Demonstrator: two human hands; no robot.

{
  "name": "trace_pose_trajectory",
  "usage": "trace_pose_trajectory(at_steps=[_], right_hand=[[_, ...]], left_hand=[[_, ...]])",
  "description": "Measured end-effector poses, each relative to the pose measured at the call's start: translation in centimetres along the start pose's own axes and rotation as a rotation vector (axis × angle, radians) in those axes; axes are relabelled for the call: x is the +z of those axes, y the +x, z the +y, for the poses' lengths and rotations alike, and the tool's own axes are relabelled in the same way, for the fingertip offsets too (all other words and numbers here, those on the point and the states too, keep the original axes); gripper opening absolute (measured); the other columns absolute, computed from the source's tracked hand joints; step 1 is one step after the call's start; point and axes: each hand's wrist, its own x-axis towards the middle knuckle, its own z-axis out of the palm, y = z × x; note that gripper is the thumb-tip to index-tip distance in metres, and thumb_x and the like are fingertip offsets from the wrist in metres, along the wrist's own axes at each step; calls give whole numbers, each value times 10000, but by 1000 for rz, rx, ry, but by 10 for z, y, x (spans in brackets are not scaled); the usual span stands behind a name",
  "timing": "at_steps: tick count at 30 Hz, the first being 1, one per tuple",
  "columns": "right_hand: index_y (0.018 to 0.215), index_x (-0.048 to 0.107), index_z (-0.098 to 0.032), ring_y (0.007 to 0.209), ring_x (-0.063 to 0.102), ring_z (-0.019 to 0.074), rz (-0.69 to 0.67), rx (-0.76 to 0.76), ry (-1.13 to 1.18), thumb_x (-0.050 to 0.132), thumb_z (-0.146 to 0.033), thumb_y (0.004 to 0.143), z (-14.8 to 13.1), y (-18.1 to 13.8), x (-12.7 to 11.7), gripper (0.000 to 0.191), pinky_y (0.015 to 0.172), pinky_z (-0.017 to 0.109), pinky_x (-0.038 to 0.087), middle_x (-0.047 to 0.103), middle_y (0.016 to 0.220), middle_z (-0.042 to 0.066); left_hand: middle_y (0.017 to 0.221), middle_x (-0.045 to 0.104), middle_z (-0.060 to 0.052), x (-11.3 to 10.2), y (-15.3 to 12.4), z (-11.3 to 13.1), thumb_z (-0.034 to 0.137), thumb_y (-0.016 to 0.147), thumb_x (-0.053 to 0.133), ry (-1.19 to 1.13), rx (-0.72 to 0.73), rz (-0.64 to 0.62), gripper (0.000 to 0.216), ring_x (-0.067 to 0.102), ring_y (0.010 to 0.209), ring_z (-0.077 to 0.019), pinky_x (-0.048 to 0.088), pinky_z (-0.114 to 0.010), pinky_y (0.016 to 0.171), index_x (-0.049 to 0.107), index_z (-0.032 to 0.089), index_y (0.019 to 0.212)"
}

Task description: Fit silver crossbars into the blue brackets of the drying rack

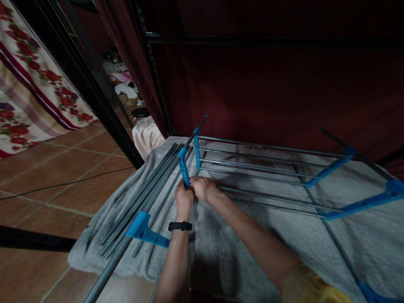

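A grey metal drying rack (252,168) with blue plastic connectors lies flat on a grey blanket (221,252). My left hand (183,198), with a black band on the wrist, is closed around the lower end of a blue connector bar (183,168) at the rack's left side. My right hand (203,188) is closed right beside it, gripping the same joint where a grey rod meets the blue bar. A folded wing of grey rods (148,198) with another blue bracket (143,229) lies to the left.
Brown floor tiles (47,189) stretch to the left, crossed by a thin black cable (63,185). A dark red curtain (268,84) hangs behind the rack. A floral cloth (28,84) hangs at far left. Clutter and a striped fabric bundle (147,134) sit beyond a black frame post (94,92).
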Motion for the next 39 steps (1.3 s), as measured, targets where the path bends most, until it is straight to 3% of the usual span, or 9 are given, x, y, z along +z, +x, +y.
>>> trace_pose_trajectory(at_steps=[4,18,22,26,39], right_hand=[[1169,577,-151,1048,653,228,-41,-14,-23,292,-134,948,2,2,8,362,860,338,479,695,1156,127],[1179,566,-162,1042,670,236,-98,-18,-28,311,-235,978,4,6,9,333,863,350,490,709,1133,128],[1157,571,-167,1032,667,239,-8,35,-66,335,-362,1000,5,-5,12,344,858,349,495,702,1131,123],[1115,585,-178,1028,658,227,130,103,-93,359,-362,1003,7,-23,14,312,883,334,480,697,1124,104],[1135,610,-190,1068,654,218,32,39,4,340,-356,1006,19,-21,11,343,898,336,480,700,1166,97]], left_hand=[[763,679,-74,-1,-1,0,38,656,468,49,7,-23,230,628,749,-215,462,-291,704,618,160,779],[827,716,-115,-3,-5,7,22,709,479,177,-20,-21,258,674,836,-249,474,-299,736,659,140,850],[841,718,-108,-4,-6,7,7,706,473,218,-15,-42,285,680,853,-238,472,-284,741,656,146,874],[836,712,-123,-2,-7,6,47,731,496,323,-45,-31,230,677,851,-254,467,-300,720,649,155,863],[720,651,-120,-3,-5,2,146,727,535,374,-20,-22,78,661,796,-298,462,-352,687,590,187,764]])
